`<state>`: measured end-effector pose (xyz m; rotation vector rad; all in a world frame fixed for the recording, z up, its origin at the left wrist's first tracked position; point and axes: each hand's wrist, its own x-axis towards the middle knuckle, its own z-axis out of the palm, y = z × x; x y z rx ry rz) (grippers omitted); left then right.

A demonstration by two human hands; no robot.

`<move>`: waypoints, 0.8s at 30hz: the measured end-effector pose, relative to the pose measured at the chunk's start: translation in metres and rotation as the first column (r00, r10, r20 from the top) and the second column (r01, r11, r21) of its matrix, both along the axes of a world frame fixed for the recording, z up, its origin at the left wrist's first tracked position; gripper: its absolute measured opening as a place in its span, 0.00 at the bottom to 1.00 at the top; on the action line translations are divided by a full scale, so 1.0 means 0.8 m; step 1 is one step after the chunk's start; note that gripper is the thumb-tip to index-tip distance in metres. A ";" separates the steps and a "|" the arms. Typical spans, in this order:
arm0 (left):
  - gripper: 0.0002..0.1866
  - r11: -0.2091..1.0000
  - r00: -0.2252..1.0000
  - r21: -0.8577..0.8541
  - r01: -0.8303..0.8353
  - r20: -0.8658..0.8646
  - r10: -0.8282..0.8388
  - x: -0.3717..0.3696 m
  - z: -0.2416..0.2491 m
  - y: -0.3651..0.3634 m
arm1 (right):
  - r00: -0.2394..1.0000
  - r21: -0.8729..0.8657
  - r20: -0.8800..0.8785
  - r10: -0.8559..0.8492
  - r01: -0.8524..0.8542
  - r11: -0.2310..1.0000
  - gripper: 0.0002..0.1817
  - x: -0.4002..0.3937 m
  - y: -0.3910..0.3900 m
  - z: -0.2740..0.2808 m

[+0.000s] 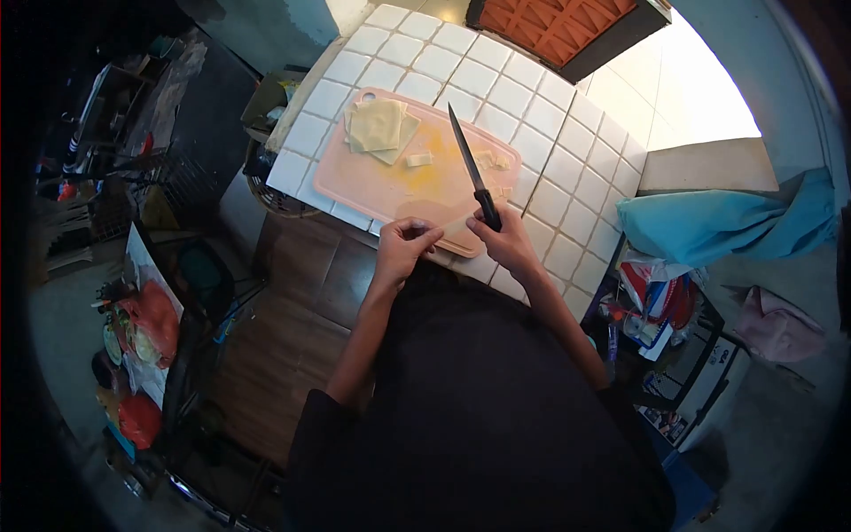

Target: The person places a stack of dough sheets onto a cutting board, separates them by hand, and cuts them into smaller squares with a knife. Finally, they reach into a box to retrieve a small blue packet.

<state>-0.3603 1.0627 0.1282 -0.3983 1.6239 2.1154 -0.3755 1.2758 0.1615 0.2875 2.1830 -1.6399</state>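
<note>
My right hand [507, 241] is closed round the black handle of a kitchen knife [465, 152], its blade pointing up and away over the board. Between my two hands stretches a thin pale strip of dough sheet [456, 227]. One end is pinched by the fingers of my left hand [408, 246], and the other reaches the fingertips of my right. Below them lies a pink cutting board [355, 188] with yellow smears. Square pale-yellow dough sheets [376, 126] are stacked at its far left. A small cut piece [419, 160] rests mid-board, and several scraps [493, 160] lie to the right.
The board sits on a white tiled counter [567, 195]. A blue cloth [718, 217] hangs at the right, above assorted packets [651, 297]. On the left, a small table holds red plastic bags [152, 324]. An orange lattice panel [558, 27] stands beyond the counter.
</note>
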 end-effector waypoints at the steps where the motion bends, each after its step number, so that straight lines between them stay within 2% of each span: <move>1: 0.07 0.997 0.999 -0.071 -0.040 -0.029 0.038 -0.002 0.001 0.000 | 1.000 0.003 0.005 0.007 -0.007 1.000 0.15 -0.007 -0.004 -0.001; 2: 0.07 0.997 0.999 -0.070 -0.045 -0.024 0.044 -0.006 0.002 0.000 | 0.999 0.019 -0.008 0.033 -0.033 0.999 0.15 -0.016 -0.008 -0.001; 4: 0.08 0.966 0.988 -0.227 -0.119 -0.123 0.093 -0.017 0.001 0.000 | 0.998 0.036 -0.014 0.066 -0.065 0.997 0.16 -0.030 -0.018 -0.004; 5: 0.09 0.938 0.965 -0.310 -0.157 -0.252 0.078 -0.024 -0.006 0.000 | 0.996 0.104 -0.077 0.046 -0.037 0.994 0.15 -0.036 -0.022 -0.007; 6: 0.09 0.938 0.965 -0.307 -0.164 -0.248 0.088 -0.029 -0.010 -0.003 | 0.990 0.171 -0.141 0.031 -0.007 0.985 0.15 -0.043 -0.026 -0.008; 7: 0.09 0.776 0.907 -0.604 -0.181 -0.407 -0.106 -0.035 -0.008 -0.004 | 0.942 0.133 -0.336 -0.026 0.075 0.988 0.16 -0.047 -0.033 -0.016; 8: 0.08 0.521 0.816 -0.814 -0.257 -0.471 -0.334 -0.041 -0.006 -0.005 | 0.942 0.143 -0.334 -0.013 0.064 0.988 0.16 -0.045 -0.027 -0.018; 10: 0.10 0.529 0.825 -0.809 -0.257 -0.468 -0.316 -0.047 -0.005 -0.006 | 0.982 0.183 -0.186 -0.021 0.055 0.982 0.19 -0.034 -0.015 -0.012; 12: 0.10 0.472 0.741 -0.795 -0.381 -0.567 -0.358 -0.045 -0.005 -0.006 | 0.989 0.167 -0.150 -0.002 0.027 0.986 0.20 -0.016 0.004 -0.017; 16: 0.10 0.499 0.687 -0.772 -0.395 -0.609 -0.398 -0.042 -0.009 0.001 | 0.999 0.153 -0.042 0.020 -0.014 0.988 0.24 0.035 0.026 -0.028; 18: 0.10 0.563 0.646 -0.735 -0.378 -0.645 -0.409 -0.043 -0.010 0.008 | 0.997 0.233 -0.035 0.066 -0.056 0.971 0.24 0.054 0.026 -0.025; 20: 0.10 0.556 0.652 -0.741 -0.378 -0.639 -0.408 -0.045 -0.015 0.016 | 0.994 0.301 0.047 0.100 -0.109 0.947 0.23 0.067 0.019 -0.014; 24: 0.10 0.544 0.644 -0.741 -0.394 -0.645 -0.412 -0.045 -0.027 0.021 | 0.993 0.319 0.036 0.111 -0.117 0.940 0.22 0.076 0.013 -0.018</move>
